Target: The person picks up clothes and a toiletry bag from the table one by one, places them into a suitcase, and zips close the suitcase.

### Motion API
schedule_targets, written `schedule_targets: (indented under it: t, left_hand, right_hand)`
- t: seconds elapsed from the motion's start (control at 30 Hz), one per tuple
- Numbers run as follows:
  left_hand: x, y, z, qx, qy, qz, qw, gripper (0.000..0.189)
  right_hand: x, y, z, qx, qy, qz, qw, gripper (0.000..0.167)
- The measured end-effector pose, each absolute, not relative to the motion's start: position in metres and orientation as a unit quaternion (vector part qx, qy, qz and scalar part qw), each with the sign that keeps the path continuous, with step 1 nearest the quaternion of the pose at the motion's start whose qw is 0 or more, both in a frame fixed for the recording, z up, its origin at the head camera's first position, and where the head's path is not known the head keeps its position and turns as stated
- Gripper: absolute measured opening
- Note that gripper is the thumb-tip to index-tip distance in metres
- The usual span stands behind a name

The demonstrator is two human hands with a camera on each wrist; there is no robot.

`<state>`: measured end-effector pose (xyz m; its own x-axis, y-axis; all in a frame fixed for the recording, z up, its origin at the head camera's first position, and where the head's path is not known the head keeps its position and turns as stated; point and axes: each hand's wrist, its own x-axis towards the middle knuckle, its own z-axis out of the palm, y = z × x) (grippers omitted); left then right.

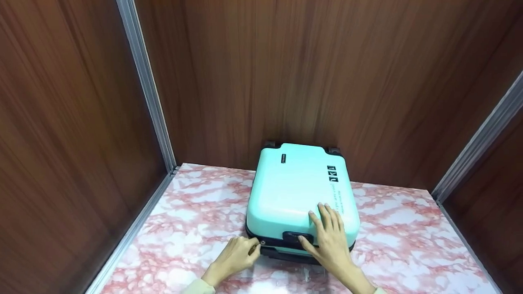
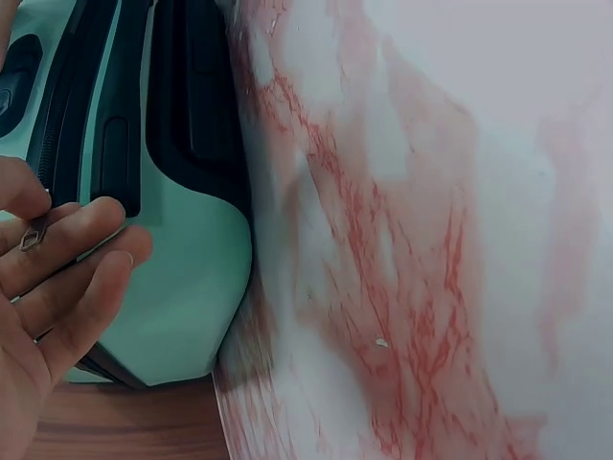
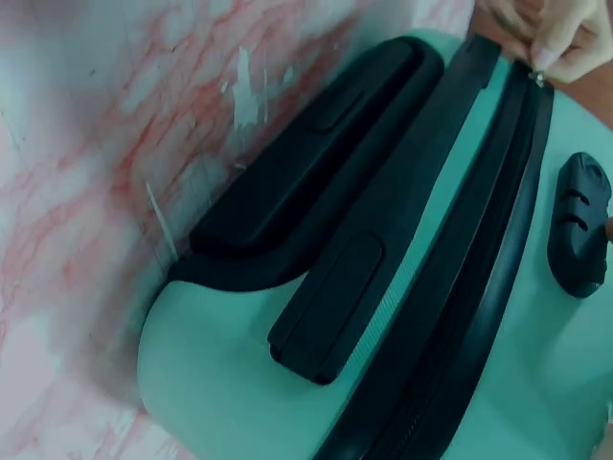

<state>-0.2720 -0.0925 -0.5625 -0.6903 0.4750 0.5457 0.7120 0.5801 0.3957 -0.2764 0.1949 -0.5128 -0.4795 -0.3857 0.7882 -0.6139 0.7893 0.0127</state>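
Marbled in red and white, the tabletop [image 1: 196, 220] spreads out from six o'clock, where the person's forearms reach in from pale sleeves [image 1: 200, 287]. Just ahead, a mint-green suitcase [image 1: 296, 192] lies flat a little past the middle of the table, toward one o'clock, its handle side facing the person. At its seven o'clock corner the left hand [image 1: 236, 253] pinches a small metal zip pull [image 2: 34, 235] between thumb and forefinger, the other fingers bent loosely beneath. At five o'clock the right hand [image 1: 331, 241] lies on the lid with its fingers slightly spread, the thumb reaching down to the black lock [image 3: 579, 220] set in the shell's near side. Between the hands runs the dark zip band [image 3: 460, 287], and below it, closer to the table, sits a black carry handle [image 3: 287, 158]. Farther up the lid, black printed squares [image 1: 333, 174] stand toward one o'clock and a small black badge [image 1: 283, 158] toward eleven. Dark wheels [image 1: 334, 151] jut from the far corners, near the brown wood-grain wall [image 1: 286, 73] at twelve; metal posts [image 1: 149, 81] edge that wall at ten and two.
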Motion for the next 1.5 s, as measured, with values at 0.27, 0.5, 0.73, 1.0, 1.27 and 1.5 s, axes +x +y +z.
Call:
schedule_targets:
  t: [0.27,0.5,0.73,1.0,1.27,1.5]
  left_hand:
    - [-0.274,-0.092,-0.567,-0.344,-0.864,-0.307,0.203,0.028]
    - [-0.276,-0.09,-0.569,-0.347,-0.857,-0.295,0.241,0.024]
    - [-0.278,-0.093,-0.571,-0.365,-0.85,-0.3,0.231,0.026]
    - [-0.276,-0.097,-0.568,-0.371,-0.843,-0.313,0.231,0.028]
    - [-0.275,-0.102,-0.562,-0.374,-0.847,-0.299,0.228,0.029]
    - [-0.279,-0.115,-0.561,-0.392,-0.844,-0.262,0.258,0.023]
  right_hand:
    - [-0.277,0.171,-0.516,0.274,-0.86,0.117,0.415,0.084]
    - [-0.279,0.156,-0.519,0.228,-0.874,0.102,0.417,0.094]
    - [-0.281,0.15,-0.522,0.201,-0.877,0.087,0.428,0.103]
    - [-0.283,0.147,-0.523,0.192,-0.876,0.079,0.436,0.101]
    - [-0.283,0.145,-0.525,0.186,-0.875,0.087,0.439,0.093]
    - [-0.283,0.14,-0.525,0.188,-0.874,0.108,0.435,0.093]
